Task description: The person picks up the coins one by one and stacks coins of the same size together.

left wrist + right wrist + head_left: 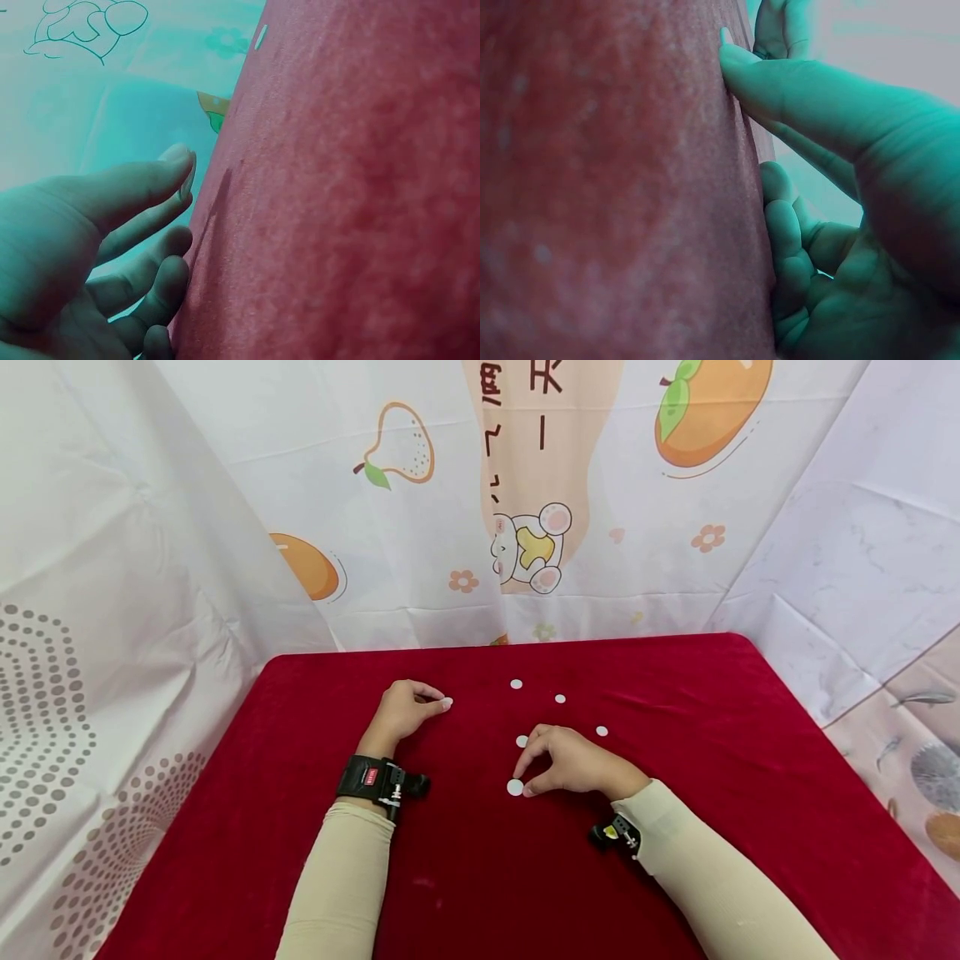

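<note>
Over the left part of the red cloth, my left hand (403, 708) pinches a small white disc (448, 702) between thumb and forefinger. The left wrist view shows that disc (188, 178) edge-on at the thumb tip, with the other fingers loosely bent below. My right hand (567, 762), nearer the front, has thumb and forefinger tips on the rim of another white disc (514, 787), pinching it close to the cloth. In the right wrist view only a sliver of this disc (725, 35) shows past the thumb. Partly behind the right hand lies a further white disc (522, 741).
More white discs lie on the red cloth (465, 877): one at the back (516, 684), another right of it (560, 699), and a third (602, 731) beyond the right hand. A printed curtain (420, 560) hangs behind the table's far edge.
</note>
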`<state>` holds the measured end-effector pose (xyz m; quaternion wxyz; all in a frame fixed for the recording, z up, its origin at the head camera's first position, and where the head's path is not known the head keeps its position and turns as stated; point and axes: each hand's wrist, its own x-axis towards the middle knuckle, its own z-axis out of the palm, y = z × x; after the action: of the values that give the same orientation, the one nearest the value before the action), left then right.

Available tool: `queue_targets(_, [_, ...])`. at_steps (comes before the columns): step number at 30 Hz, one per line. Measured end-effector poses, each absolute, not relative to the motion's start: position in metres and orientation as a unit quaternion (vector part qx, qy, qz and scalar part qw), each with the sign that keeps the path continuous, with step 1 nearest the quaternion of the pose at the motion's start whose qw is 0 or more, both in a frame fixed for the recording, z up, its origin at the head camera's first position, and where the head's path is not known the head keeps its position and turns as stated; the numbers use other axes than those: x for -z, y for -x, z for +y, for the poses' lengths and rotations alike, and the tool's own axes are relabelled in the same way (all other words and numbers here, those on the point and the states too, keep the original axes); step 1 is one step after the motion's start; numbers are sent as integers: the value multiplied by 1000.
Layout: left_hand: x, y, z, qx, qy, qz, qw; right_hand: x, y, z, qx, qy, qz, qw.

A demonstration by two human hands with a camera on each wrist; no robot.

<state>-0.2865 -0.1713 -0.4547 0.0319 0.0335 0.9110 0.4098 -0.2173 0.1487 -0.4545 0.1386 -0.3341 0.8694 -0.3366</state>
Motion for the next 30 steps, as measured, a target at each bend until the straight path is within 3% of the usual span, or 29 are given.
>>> queue_targets(30, [443, 281, -168, -406, -113, 903, 82, 451, 215, 148, 341, 334, 867, 142])
